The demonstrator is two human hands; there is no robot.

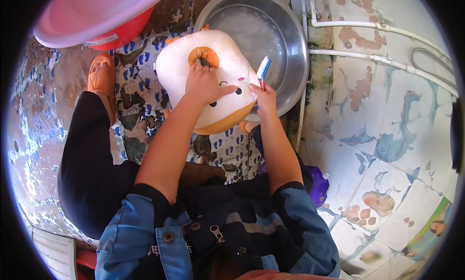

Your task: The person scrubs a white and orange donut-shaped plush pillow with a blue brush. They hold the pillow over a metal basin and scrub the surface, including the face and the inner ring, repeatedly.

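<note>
A white plush toy with a small stitched face, an orange ring and a tan lower edge lies tilted over the near left rim of a metal basin. My left hand grips it from above, fingers curled at the orange ring around a dark spot, thumb stretched toward the face. What the dark spot is, I cannot tell. In my right hand is a scrubbing brush, its white bristles and blue head pointing up, its handle red lower down. The right thumb is against the toy's right edge.
A pink basin with a red tub beneath stands at the far left. White pipes run along the tiled wall on the right. A purple bag sits by my right side. The patterned floor is worn.
</note>
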